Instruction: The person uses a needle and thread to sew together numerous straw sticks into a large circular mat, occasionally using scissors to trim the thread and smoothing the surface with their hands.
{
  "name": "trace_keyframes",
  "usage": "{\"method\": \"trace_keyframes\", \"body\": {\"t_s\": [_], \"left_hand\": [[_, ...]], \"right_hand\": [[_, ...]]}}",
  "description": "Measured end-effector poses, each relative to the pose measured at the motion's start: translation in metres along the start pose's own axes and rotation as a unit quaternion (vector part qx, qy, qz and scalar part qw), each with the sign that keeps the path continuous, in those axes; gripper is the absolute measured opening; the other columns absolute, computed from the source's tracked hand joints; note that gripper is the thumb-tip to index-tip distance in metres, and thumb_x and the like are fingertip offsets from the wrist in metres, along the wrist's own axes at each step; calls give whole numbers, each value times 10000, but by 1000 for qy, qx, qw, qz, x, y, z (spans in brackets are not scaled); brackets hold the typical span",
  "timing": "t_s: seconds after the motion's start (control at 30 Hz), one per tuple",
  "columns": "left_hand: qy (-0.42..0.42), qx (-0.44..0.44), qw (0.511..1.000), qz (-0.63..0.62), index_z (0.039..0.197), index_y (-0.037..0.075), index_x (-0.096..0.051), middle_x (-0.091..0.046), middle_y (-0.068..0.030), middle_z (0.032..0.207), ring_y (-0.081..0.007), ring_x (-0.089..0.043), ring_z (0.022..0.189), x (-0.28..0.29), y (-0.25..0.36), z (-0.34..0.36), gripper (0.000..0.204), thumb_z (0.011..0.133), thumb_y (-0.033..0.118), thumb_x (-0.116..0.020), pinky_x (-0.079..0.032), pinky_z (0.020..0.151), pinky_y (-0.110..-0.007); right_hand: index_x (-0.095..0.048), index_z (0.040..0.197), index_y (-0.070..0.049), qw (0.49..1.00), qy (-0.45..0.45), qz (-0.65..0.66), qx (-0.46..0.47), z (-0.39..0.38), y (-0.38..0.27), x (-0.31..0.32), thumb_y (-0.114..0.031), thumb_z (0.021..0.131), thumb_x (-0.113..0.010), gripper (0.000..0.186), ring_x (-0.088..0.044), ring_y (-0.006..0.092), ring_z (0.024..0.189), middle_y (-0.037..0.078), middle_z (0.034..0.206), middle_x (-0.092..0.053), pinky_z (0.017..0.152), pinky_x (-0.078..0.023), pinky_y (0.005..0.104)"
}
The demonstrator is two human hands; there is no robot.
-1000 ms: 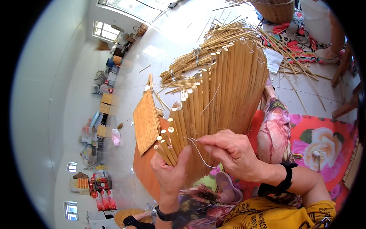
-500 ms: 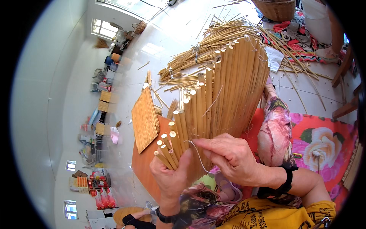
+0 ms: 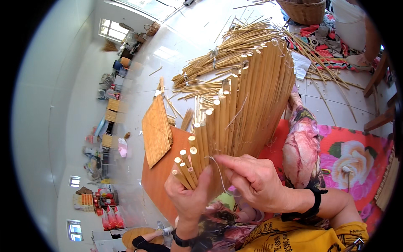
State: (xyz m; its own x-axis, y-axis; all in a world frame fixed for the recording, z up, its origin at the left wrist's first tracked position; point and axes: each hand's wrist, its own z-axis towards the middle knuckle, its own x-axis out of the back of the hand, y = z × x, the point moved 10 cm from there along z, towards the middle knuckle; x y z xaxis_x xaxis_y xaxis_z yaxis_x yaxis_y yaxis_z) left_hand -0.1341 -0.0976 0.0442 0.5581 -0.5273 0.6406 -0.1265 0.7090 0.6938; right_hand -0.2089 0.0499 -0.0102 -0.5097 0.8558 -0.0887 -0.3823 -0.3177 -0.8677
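Note:
A row of tan plant stalks [image 3: 252, 101], bound side by side into a stiff slanting mat, stands in front of me. Closed round the loose lower-left stalks [image 3: 184, 168] is my left hand [image 3: 189, 193], its thumb pressed along them and their pale cut ends poking out above. My right hand [image 3: 256, 180] is beside it, index finger stretched to the stalks and the other fingers curled. At that fingertip a thin white thread [image 3: 222, 178] leaves the stalks and loops down toward the curled fingers. How the fingers grip it is partly hidden.
A finished-looking slanted stalk panel [image 3: 157, 132] stands by an orange-brown board [image 3: 159, 185]. Bundled loose stalks [image 3: 226, 54] lie on the tiled floor beyond. A wicker basket [image 3: 304, 11] and white bucket [image 3: 348, 27] are at the far right. Red floral cloth [image 3: 331, 147] lies right.
The view has shifted slightly. My left hand keeps its hold on the stalks. My right index finger has straightened more, staying at the thread and stalks.

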Motion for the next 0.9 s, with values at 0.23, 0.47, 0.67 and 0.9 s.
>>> {"method": "trace_keyframes", "body": {"t_s": [0.23, 0.47, 0.67, 0.9], "left_hand": [[14, -92, 993, 74, 1054, -4, -702, -675, -70, 837, -144, -654, 702, -9, 26, -15, 244, 822, 36, -768, -516, 640, -293], [-33, -127, 987, 97, 1153, 22, -706, -666, -131, 874, -302, -666, 727, -30, 54, -59, 430, 728, 44, -766, -551, 666, -388], [-147, -192, 969, 39, 1272, -8, -639, -660, -140, 1081, -323, -653, 934, -63, 84, -104, 658, 635, 58, -793, -554, 774, -392], [-154, -201, 965, -67, 1253, 15, -661, -644, -138, 1134, -319, -656, 997, -70, 95, -118, 688, 592, 61, -848, -562, 829, -385]], "right_hand": [[-648, 1175, 34, 999, 17, -4, -39, -13, -11, 9, -9, 860, -648, 318, -707, 334, 813, 190, 950, -715, 685, -575, 388], [-665, 1126, 46, 995, 9, -9, -95, -50, -24, 38, 8, 901, -647, 229, -729, 255, 765, 159, 885, -712, 664, -563, 321], [-679, 1074, 43, 993, -19, -19, -111, -108, -19, 82, 28, 927, -592, 172, -677, 154, 612, 89, 756, -692, 549, -502, 268], [-689, 1036, 38, 970, 34, 54, -236, -145, -16, 102, 101, 879, -484, 266, -557, 34, 580, 1, 736, -664, 510, -421, 209]]}}
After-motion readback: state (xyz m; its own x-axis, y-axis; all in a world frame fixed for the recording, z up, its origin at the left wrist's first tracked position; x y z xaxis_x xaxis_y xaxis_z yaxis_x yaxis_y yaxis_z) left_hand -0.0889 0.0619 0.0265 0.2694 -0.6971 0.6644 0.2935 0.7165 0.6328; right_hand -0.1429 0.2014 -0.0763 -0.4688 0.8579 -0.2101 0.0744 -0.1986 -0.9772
